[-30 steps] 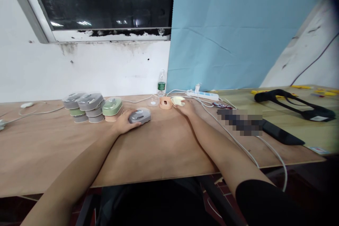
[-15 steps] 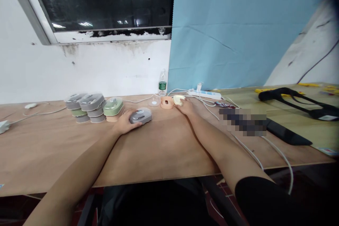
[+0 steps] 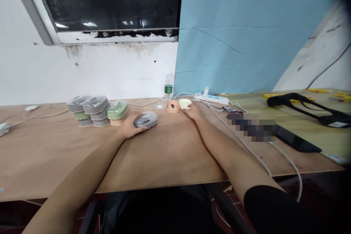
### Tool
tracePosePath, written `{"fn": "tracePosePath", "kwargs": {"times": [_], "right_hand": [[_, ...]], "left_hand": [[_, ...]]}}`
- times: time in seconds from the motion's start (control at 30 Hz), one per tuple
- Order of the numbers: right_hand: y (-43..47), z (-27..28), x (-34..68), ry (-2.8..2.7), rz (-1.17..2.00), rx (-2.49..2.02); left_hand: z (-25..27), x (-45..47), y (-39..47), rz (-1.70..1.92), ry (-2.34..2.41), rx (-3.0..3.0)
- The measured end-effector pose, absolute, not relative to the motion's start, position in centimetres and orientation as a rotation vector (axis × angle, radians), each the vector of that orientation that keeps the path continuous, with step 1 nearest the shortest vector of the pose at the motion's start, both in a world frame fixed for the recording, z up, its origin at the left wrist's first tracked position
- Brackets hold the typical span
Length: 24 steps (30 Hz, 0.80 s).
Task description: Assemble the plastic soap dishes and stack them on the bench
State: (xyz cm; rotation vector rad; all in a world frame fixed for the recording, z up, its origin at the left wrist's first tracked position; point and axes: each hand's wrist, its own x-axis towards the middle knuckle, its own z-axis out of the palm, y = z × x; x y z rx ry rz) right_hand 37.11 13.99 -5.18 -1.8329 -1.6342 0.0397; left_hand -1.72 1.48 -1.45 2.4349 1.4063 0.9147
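Observation:
My left hand [image 3: 131, 126] rests on the table with its fingers and thumb around a grey oval box with a clear lid [image 3: 148, 120]. My right hand [image 3: 194, 110] is farther back and to the right, its fingers closed on a cream-coloured, shallow cup-like piece [image 3: 184, 104]. Just left of that piece stands an orange one [image 3: 172, 106] with a dark oval opening in its front. A small clear lid-like piece [image 3: 159, 106] lies beside the orange one. Left of my left hand, a green box with a clear lid [image 3: 117, 110] sits on an orange-toned base.
Stacked grey and green boxes [image 3: 95, 106] stand at the left. A water bottle [image 3: 168, 86] is against the wall, near a white power strip [image 3: 212, 98] with cables. To the right lie a dark flat object [image 3: 297, 139] and a black frame [image 3: 309, 109].
The cream piece has tipped slightly in my right hand and shows more of its face. My left hand stays on the grey box. The view has shifted a little.

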Motion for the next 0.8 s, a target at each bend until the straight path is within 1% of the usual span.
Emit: {"fn": "tracePosePath", "kwargs": {"times": [0.27, 0.47, 0.8], "right_hand": [[13.78, -4.89, 37.04, -1.613, 0.073, -1.844], [13.97, -5.27, 37.14, -1.678, 0.045, -1.832], [13.97, -4.96, 37.02, -1.621, -0.015, -1.881]], "left_hand": [[-1.50, -1.76, 1.48, 0.919, 1.400, 2.435], [-1.41, -1.80, 1.42, 0.911, 1.389, 2.446], [-1.35, -1.73, 1.35, 0.936, 1.380, 2.442]]}}
